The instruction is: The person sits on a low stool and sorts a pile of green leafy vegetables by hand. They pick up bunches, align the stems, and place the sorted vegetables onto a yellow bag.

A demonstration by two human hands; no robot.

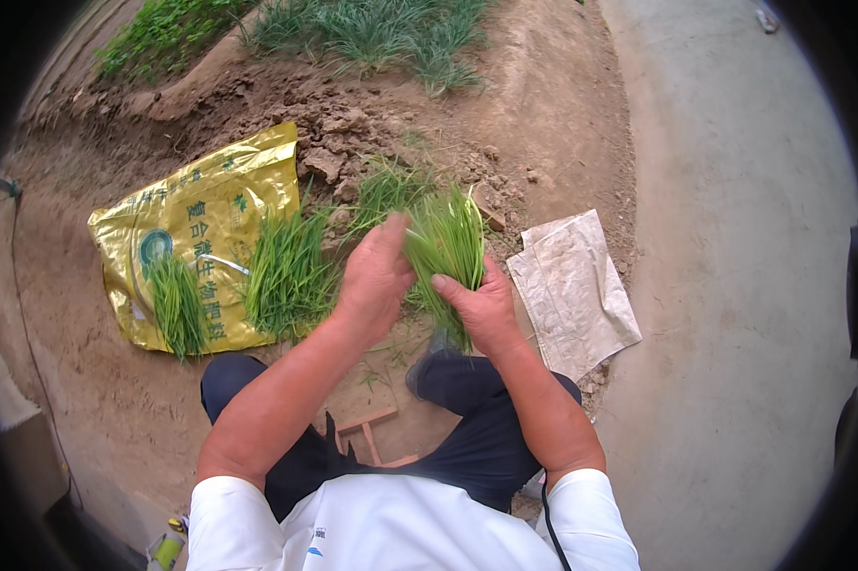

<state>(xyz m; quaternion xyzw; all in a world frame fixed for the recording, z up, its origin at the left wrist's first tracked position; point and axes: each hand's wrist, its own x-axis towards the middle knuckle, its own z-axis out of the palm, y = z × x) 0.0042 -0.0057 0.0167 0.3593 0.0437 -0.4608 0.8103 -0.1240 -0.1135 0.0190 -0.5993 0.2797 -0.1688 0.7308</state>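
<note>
My right hand (482,303) grips a bunch of long green leafy stalks (447,246), its thumb across their lower part. Close to the bunch's left side is my left hand (379,275), blurred, with its fingers raised; whether it holds any stalks cannot be told. A larger pile of the same greens (290,275) lies to the left, partly on a yellow plastic sack (215,185). On the sack's lower left part rests a smaller bundle (177,303). Loose greens (393,189) lie on the soil just beyond my hands.
A folded pale woven sack (575,292) lies right of my hands, beside a concrete path (728,285). Clods of soil (329,146) and growing grassy plants (372,32) are ahead. Between my legs shows a reddish wooden frame (370,435). A thin dark cable (26,321) runs at far left.
</note>
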